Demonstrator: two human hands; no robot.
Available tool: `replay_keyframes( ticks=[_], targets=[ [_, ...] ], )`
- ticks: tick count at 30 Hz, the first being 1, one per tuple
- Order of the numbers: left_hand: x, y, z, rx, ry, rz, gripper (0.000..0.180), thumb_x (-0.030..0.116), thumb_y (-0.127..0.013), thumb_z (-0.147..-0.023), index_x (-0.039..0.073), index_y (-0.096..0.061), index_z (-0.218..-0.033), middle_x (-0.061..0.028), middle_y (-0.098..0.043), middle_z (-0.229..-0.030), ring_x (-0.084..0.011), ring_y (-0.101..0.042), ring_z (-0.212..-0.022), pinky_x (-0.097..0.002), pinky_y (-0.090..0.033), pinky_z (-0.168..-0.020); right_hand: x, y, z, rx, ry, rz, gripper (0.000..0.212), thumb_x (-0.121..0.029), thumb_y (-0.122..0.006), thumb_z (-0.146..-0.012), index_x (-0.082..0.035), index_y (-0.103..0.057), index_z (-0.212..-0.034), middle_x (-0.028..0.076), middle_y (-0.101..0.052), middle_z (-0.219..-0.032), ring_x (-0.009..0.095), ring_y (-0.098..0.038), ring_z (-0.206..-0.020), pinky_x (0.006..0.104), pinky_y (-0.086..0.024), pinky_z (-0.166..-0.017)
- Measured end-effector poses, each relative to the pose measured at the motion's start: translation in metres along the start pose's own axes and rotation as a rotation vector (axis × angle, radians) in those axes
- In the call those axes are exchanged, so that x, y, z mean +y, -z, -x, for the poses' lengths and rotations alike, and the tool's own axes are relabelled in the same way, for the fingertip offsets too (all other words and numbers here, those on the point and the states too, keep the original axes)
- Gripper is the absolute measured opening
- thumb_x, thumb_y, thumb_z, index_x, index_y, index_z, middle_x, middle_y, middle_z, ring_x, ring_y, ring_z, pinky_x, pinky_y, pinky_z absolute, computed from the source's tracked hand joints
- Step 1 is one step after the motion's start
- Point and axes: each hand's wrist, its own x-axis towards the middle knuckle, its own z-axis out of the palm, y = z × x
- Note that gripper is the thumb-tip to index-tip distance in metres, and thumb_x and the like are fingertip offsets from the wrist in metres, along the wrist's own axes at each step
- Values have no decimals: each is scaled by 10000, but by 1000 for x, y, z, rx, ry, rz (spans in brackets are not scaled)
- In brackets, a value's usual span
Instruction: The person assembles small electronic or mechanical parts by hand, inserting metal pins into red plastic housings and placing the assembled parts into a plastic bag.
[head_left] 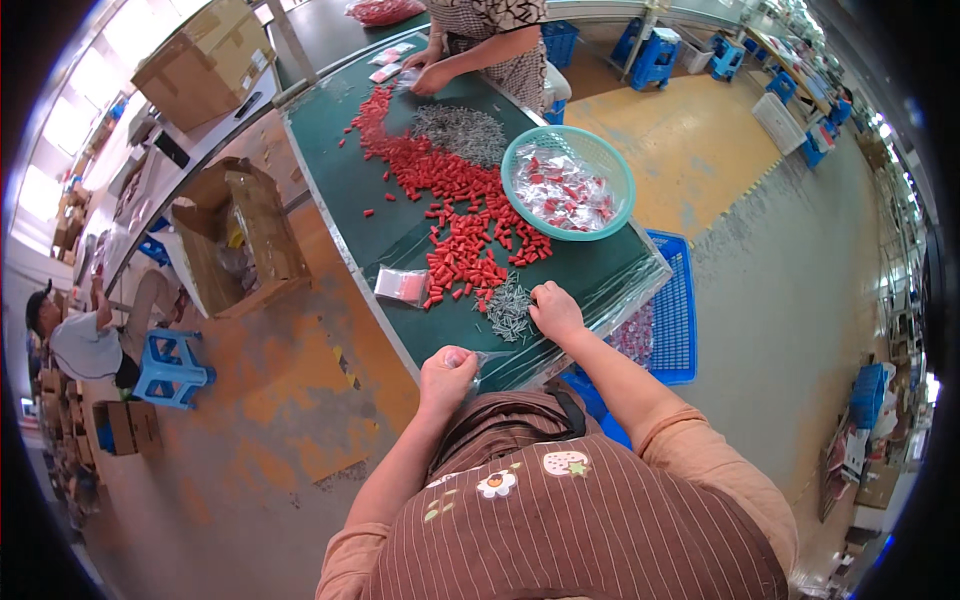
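Two hands work at the near edge of a green table (350,190). Left hand (447,372) pinches a small clear bag (482,360); right hand (555,310), fingers curled, picks at grey screws (508,308) beside red plugs (455,215).

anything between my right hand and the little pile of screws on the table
Nothing visible. The right hand rests right beside the screw pile, fingertips at its edge. The red plugs lie farther up the table.

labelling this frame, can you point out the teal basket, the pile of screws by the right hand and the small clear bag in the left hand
teal basket (520,150), head view, left rim
pile of screws (508,310), head view, middle of the pile
small clear bag (478,360), head view, part sticking out past the fingers
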Motion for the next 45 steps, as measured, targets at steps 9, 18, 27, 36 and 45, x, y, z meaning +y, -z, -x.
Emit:
replay_keyframes(
  ticks=[9,18,27,36,45],
  targets=[
    [-5,-7,-9,47,59,44,111,119,-652,-761,12,-631,-740,9,-585,-637,-56,-499,-573,-228,-415,-535,-1,7,-27,-246,64,216,118,-95,-568,-741,-23,-601,-829,181,-602,-885,347,-622,-837,423,-512,-736],
    [-4,-10,-22,34,95,-49,125,135,-658,-742,21,-617,-712,15,-575,-622,-59,-490,-559,-239,-404,-520,9,19,-29,-239,-47,-38,151,-113,-596,-722,16,-623,-797,185,-643,-807,327,-633,-735,390,-512,-698],
    [17,-20,-39,4,61,-226,207,242,-646,-719,39,-606,-702,-54,-571,-609,-112,-514,-575,-296,-441,-573,-75,61,-2,-356,-88,-901,159,-82,-667,-735,-3,-583,-844,44,-572,-708,112,-554,-650,259,-455,-611],
    [27,-15,-31,-86,87,-37,144,179,-621,-721,36,-601,-714,7,-569,-630,-93,-497,-592,-272,-420,-559,-93,75,-5,-109,500,-372,125,-59,-665,-692,-56,-595,-796,106,-581,-795,308,-578,-762,376,-471,-661],
    [15,-13,-38,-15,41,-116,126,162,-633,-734,40,-611,-717,4,-580,-637,-90,-513,-592,-262,-427,-568,-90,86,-10,-255,298,-509,144,-51,-643,-706,-40,-601,-843,103,-585,-883,266,-587,-813,370,-476,-710]
  ],
)
